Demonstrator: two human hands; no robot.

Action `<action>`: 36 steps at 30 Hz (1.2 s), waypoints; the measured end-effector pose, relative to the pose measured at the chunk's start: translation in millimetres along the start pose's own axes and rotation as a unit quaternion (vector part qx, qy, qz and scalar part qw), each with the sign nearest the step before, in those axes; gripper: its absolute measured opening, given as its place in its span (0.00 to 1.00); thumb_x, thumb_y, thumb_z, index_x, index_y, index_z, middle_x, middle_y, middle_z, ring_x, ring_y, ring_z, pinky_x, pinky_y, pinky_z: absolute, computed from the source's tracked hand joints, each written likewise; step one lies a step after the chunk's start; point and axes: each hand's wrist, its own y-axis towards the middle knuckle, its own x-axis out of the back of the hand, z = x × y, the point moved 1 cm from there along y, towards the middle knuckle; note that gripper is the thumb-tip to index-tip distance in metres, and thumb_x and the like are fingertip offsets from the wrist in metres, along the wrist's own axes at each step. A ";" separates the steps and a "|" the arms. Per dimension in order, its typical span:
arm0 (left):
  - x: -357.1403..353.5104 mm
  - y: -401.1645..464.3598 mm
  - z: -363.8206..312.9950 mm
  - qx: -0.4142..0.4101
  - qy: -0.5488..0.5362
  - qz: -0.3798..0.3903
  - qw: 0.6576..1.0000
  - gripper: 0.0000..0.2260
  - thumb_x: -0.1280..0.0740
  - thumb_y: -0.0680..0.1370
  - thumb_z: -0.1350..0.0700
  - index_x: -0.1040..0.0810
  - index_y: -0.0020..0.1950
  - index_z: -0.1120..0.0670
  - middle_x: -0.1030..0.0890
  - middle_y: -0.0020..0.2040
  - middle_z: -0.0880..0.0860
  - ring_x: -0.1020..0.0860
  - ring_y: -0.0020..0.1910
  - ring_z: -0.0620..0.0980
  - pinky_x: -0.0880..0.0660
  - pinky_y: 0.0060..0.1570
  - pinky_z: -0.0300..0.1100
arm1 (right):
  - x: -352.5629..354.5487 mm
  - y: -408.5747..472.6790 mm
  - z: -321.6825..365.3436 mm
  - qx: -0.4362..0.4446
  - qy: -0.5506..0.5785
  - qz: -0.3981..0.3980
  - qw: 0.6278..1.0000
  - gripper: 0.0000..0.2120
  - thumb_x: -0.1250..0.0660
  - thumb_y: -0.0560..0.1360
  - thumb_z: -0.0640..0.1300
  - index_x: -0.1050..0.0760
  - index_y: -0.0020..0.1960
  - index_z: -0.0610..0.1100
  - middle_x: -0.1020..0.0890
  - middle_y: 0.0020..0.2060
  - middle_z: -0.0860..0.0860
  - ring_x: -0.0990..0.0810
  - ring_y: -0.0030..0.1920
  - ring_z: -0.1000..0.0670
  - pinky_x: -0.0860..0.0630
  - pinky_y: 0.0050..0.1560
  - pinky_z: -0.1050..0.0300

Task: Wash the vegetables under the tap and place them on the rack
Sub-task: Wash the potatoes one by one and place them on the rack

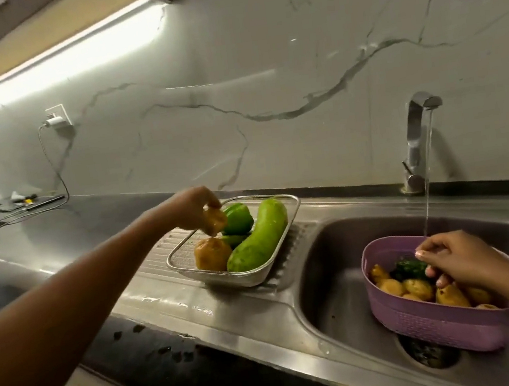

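My left hand (191, 206) holds a brown potato (215, 221) by the fingertips just above the steel mesh rack (188, 268) on the drainboard. In the rack lie another potato (212, 254), a long green gourd (259, 236) and a green capsicum (237, 219). My right hand (459, 258) reaches into the purple basket (432, 328) in the sink, its fingers touching the potatoes (418, 288) there; whether it grips one is hidden. A dark green vegetable (410, 267) lies among them. Water runs from the tap (419, 138) into the basket's back edge.
The steel sink (332, 279) has a drain strainer (429, 354) under the basket. Water drops speckle the dark counter edge (170, 349). At far left a charger in a wall socket (57, 118) trails a cable to small items (24, 200) on the counter.
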 end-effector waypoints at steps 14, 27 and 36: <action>-6.7 11.1 32.8 -0.035 -0.011 0.145 0.989 0.38 0.29 0.73 0.75 0.36 0.80 0.58 0.30 0.77 0.55 0.30 0.75 0.52 0.29 0.67 0.40 | 1.7 0.7 -3.1 -0.008 -0.009 0.016 1.000 0.04 0.29 0.80 0.41 0.20 0.53 0.49 0.13 0.36 0.47 0.14 0.32 0.47 0.17 0.39 0.51; -48.9 8.9 -206.2 -0.253 -0.140 -0.115 0.950 0.08 0.29 0.79 0.52 0.14 0.56 0.46 0.15 0.47 0.41 0.18 0.43 0.36 0.22 0.48 0.33 | 24.1 7.1 -26.0 -0.047 0.014 -0.116 0.992 0.06 0.28 0.79 0.46 0.17 0.44 0.49 0.14 0.32 0.51 0.14 0.30 0.50 0.14 0.41 0.46; -196.3 38.9 -345.1 -0.170 -0.130 0.164 0.963 0.12 0.26 0.77 0.54 0.18 0.58 0.56 0.17 0.53 0.54 0.19 0.52 0.52 0.21 0.52 0.45 | 28.8 15.5 -39.4 -0.087 -0.047 -0.117 0.988 0.06 0.27 0.78 0.48 0.17 0.42 0.51 0.14 0.34 0.52 0.14 0.35 0.51 0.14 0.47 0.46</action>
